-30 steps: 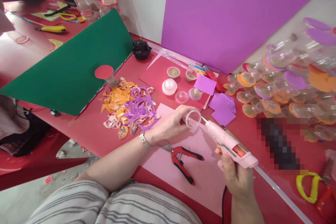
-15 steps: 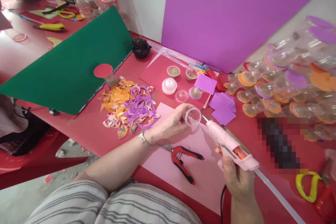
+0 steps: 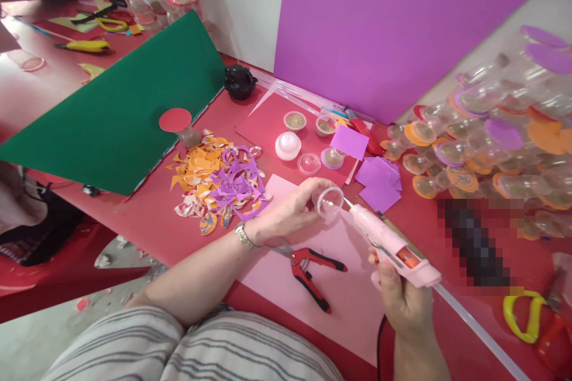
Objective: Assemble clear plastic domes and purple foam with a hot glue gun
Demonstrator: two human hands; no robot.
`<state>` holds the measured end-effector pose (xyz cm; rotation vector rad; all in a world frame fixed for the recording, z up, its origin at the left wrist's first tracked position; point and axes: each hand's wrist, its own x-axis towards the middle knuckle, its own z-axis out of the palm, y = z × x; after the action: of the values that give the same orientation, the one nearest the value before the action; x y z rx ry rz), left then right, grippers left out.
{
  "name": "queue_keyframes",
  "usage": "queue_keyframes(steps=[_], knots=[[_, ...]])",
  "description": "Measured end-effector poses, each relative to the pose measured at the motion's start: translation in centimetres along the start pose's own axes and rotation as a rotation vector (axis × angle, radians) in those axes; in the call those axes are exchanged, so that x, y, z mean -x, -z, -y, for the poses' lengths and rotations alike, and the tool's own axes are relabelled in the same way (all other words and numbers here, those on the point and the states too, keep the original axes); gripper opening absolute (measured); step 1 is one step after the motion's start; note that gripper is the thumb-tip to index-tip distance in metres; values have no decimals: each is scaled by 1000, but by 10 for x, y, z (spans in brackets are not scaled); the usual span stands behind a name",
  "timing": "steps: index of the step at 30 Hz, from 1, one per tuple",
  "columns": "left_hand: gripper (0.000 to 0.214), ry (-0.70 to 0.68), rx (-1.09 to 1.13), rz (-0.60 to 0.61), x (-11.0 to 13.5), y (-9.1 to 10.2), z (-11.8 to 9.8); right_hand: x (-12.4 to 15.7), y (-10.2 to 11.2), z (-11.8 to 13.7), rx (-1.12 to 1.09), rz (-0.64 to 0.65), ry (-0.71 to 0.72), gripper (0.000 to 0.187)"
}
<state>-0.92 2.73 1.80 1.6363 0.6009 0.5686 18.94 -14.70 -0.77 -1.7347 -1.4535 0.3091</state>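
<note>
Head view: clear cup (image 3: pixel 329 202) just off centre toward 4 o'clock, rim uncovered; gluing looks midway.
Left hand (image 3: pixel 295 205): fingers pinch cup. Right hand (image 3: pixel 404 300): fingers wrapped round glue gun (image 3: pixel 386 238), nozzle at rim. From cup: joined cups (image 3: pixel 504 134), 2 o'clock, look finished; purple squares (image 3: pixel 379 193), 3 o'clock, look untrimmed.

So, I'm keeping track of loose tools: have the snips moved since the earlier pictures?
No: against the pink sheet, the snips show no shift either way.

Green board (image 3: pixel 120 113), black bundle (image 3: pixel 240 82) beside it, white wall (image 3: pixel 250 6) behind.
</note>
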Motion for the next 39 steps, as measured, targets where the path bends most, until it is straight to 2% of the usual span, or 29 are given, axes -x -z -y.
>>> queue_keyframes(steps=[5,16,22,29,39], knots=[[30,7,-16,-7,-1,-1,2,-6,-1,7,67,-62,137,25],[33,28,52,-33,1,-2,6,-12,-1,11,169,-55,226,26],[41,19,59,-77,1,-1,9,-14,-1,17,142,-52,170,27],[32,26,47,-61,1,-2,3,-15,-1,18,148,-53,150,33],[29,-2,-11,-11,1,0,1,-9,-2,10,117,-68,127,29]])
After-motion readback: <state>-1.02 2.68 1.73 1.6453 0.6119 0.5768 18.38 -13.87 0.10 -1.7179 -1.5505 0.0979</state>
